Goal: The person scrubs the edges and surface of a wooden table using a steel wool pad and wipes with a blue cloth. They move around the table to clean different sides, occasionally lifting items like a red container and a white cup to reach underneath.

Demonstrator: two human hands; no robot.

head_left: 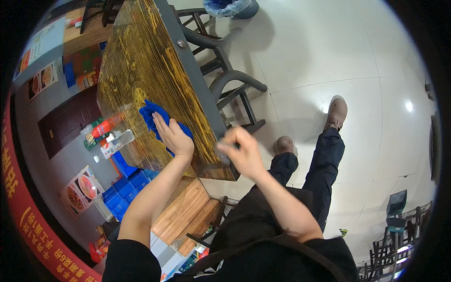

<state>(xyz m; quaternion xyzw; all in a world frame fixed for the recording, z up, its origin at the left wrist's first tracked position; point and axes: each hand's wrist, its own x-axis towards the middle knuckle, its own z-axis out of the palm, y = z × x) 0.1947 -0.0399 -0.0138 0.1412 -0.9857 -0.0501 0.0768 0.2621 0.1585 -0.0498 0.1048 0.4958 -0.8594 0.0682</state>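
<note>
My left hand (172, 135) lies flat on a blue cloth (152, 108), pressing it against the wooden tabletop (141, 67). The cloth is bunched and sticks out past the fingertips and on both sides of the palm. My right hand (243, 151) is blurred, with curled fingers, at the near corner of the table by its dark grey edge (197, 70). Whether anything is between those fingers cannot be made out. A clear bottle (114, 145) with a white cap and a red-labelled container (102, 128) stand at the table's far left side.
Dark chairs (225, 74) are tucked along the table's right side. A lined waste bin (243, 8) stands beyond them on the tiled floor (317, 53). Blue crates (125, 192) and a lighter wooden table (181, 211) are at lower left. More chairs (394, 239) stand at lower right.
</note>
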